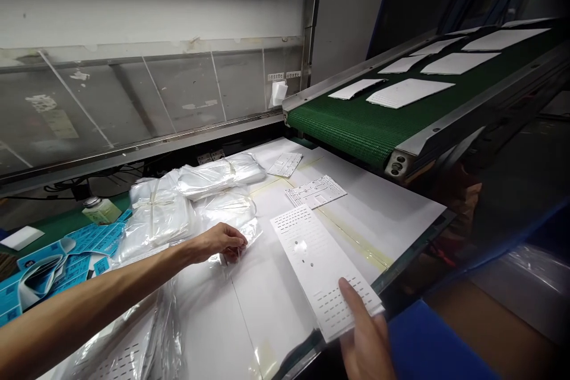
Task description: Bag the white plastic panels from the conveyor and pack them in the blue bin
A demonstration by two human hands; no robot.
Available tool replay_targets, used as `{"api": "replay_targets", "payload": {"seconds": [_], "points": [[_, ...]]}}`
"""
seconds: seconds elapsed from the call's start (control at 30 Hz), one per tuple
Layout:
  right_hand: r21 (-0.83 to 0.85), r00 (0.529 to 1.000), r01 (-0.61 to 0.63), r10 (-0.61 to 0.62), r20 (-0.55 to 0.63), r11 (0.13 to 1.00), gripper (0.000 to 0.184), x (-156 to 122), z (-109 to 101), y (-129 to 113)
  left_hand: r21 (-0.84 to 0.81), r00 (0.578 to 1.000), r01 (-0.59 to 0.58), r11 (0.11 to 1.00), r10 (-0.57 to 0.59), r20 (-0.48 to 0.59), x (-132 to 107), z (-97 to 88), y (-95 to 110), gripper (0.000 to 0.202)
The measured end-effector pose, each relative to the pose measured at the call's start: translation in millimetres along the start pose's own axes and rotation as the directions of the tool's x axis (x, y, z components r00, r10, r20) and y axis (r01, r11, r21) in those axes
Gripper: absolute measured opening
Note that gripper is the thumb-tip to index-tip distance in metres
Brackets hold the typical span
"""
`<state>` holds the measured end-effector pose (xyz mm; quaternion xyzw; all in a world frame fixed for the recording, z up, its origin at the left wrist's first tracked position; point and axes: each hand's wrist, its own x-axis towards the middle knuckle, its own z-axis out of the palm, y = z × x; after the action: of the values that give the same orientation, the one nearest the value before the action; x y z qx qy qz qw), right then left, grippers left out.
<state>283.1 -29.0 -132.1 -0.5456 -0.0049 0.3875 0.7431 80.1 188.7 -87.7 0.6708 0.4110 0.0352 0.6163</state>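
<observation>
My right hand [367, 335] grips the near end of a flat white slotted panel [323, 267], thumb on top; rows of short slots and a few small holes mark its face. More than one layer shows at its near corner. My left hand [225, 240] is closed in a pinch on the edge of a clear plastic bag [249, 234], beside bundles of such bags. Farther back on the table lie two smaller white slotted pieces, one nearer [317, 192] and one farther [285, 164]. Bagged white panels [124, 350] lie under my left forearm.
A green conveyor belt [356, 130] carrying several white panels slopes up at the back right. Tied bag bundles [155, 214], blue label sheets [89, 243] and a small bottle [100, 211] stand left. White sheeting with yellow tape [356, 243] covers the table [405, 199].
</observation>
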Motion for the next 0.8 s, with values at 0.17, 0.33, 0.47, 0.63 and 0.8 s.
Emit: {"api": "replay_targets", "payload": {"seconds": [0.17, 0.33, 0.47, 0.63, 0.8], "points": [[-0.232, 0.998, -0.010, -0.004, -0.059, 0.973, 0.066, -21.8, -10.8, -0.9, -0.024, 0.999, 0.015, 1.000, -0.016, -0.040, 11.0, 2.9, -8.0, 0.022], [-0.451, 0.987, 0.147, -0.104, 0.120, 0.880, 0.062, -38.0, -5.8, 0.2, -0.020, 0.998, -0.020, 1.000, 0.019, -0.067, 15.5, 7.8, -4.9, 0.020], [-0.471, 0.975, 0.173, -0.084, 0.205, 0.865, 0.060, -38.8, 4.4, 7.6, -0.006, 0.994, -0.033, 0.999, 0.033, -0.103, 13.2, 5.9, -4.4, 0.018], [-0.498, 0.985, 0.142, -0.073, 0.155, 0.856, 0.054, -37.3, 4.7, 11.1, -0.001, 0.984, -0.032, 0.999, 0.032, -0.174, 9.7, 0.1, -7.5, 0.010], [-0.472, 0.987, 0.135, -0.075, 0.143, 0.871, 0.057, -41.1, 7.7, 6.5, -0.015, 0.975, -0.063, 0.998, 0.058, -0.215, 7.8, -0.7, -3.1, 0.016]]}}
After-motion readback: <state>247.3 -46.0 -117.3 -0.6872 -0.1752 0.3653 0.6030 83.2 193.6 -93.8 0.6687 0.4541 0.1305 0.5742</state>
